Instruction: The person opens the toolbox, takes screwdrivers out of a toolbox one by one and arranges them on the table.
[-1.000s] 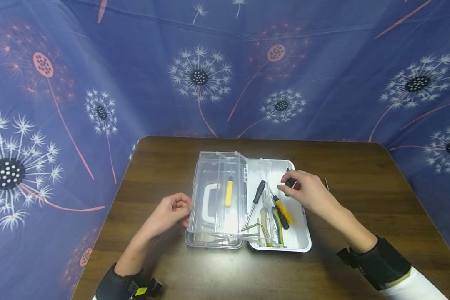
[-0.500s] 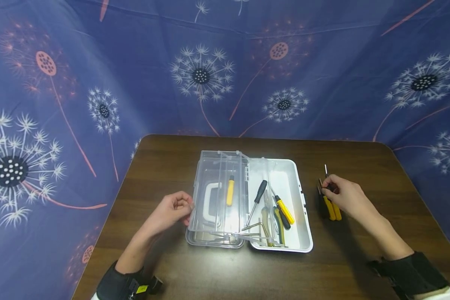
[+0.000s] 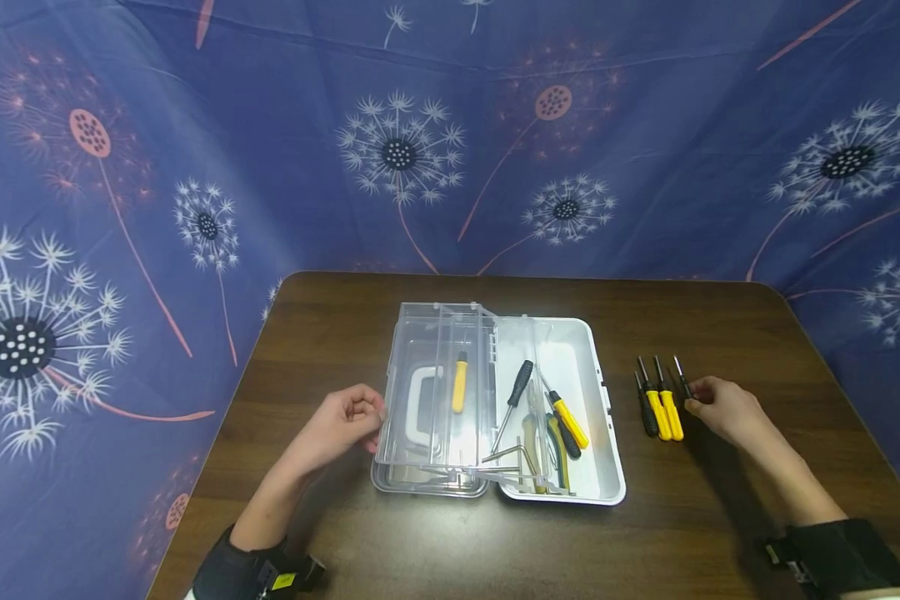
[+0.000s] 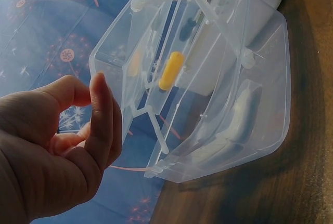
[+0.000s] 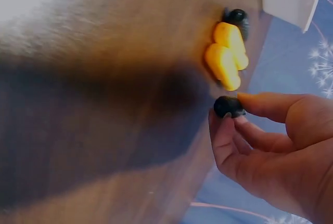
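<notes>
My right hand (image 3: 727, 410) pinches a black-handled screwdriver (image 5: 228, 106) between thumb and fingers, at the right of the table. Its thin metal shaft points away in the head view. Just left of it lie two yellow-handled screwdrivers (image 3: 671, 417) and another with a black handle (image 3: 648, 415), side by side. The toolbox's clear tray (image 4: 130, 63) is raised above its opened lid, and my left hand (image 3: 348, 419) holds the tray's left edge with curled fingers. A yellow handle (image 3: 459, 383) lies in that tray.
The white toolbox base (image 3: 613, 475) holds a black screwdriver (image 3: 520, 385), a yellow screwdriver (image 3: 567, 419), green-handled pliers (image 3: 558, 450) and bent hex keys (image 3: 521, 450), partly under clear plastic. A patterned cloth (image 3: 450, 167) hangs behind the wooden table (image 3: 435, 550).
My right hand has carried the black screwdriver out of the white base, rightward past the yellow screwdrivers to their right side. The left hand has stayed at the tray.
</notes>
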`<state>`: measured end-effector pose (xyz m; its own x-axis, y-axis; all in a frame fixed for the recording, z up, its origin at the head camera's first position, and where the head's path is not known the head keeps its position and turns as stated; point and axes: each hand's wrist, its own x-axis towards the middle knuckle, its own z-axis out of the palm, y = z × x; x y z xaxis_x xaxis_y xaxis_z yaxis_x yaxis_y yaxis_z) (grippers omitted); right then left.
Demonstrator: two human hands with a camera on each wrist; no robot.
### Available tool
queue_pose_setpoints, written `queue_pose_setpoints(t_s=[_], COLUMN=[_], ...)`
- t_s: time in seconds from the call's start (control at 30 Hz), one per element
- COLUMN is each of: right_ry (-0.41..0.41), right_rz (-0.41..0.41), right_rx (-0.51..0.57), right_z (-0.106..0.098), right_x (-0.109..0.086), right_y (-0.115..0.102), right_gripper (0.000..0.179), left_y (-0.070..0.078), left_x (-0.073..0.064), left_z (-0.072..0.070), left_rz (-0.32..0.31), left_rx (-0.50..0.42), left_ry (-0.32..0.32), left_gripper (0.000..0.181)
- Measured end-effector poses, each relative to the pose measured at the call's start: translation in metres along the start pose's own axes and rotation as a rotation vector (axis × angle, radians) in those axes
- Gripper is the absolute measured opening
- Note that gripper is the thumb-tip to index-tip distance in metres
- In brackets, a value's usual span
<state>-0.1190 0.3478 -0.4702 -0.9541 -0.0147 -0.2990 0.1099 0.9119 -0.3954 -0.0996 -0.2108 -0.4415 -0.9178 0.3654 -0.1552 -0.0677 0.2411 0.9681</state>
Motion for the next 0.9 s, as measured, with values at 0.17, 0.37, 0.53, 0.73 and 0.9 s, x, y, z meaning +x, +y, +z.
queue_pose_setpoints(t_s=[0.17, 0.37, 0.53, 0.73, 0.9], right_ry=[-0.014, -0.011, -0.003, 0.056, 0.063], right_rz=[0.024, 0.01, 0.012, -0.006, 0.0], right_rx=[0.005, 0.036, 0.036, 0.026, 0.031], right_z=[0.007, 0.013, 0.014, 0.016, 0.017], right_x=[0.001, 0.001, 0.0, -0.002, -0.002], right_y=[0.007, 0.012, 0.013, 0.009, 0.006], right_gripper=[0.047, 0.047, 0.047, 0.043, 0.04], left_y=[0.001, 0.0, 0.0, 0.0, 0.0], left_x=[0.0, -0.001, 0.0, 0.0, 0.0], left_z=[0.0, 0.0, 0.0, 0.001, 0.001], left_rz=[-0.007, -0.001, 0.001, 0.0, -0.001], left_rx=[0.007, 0.007, 0.008, 0.012, 0.006], left_ry=[0.003, 0.004, -0.001, -0.001, -0.005], left_gripper=[0.015, 0.014, 0.014, 0.014, 0.014])
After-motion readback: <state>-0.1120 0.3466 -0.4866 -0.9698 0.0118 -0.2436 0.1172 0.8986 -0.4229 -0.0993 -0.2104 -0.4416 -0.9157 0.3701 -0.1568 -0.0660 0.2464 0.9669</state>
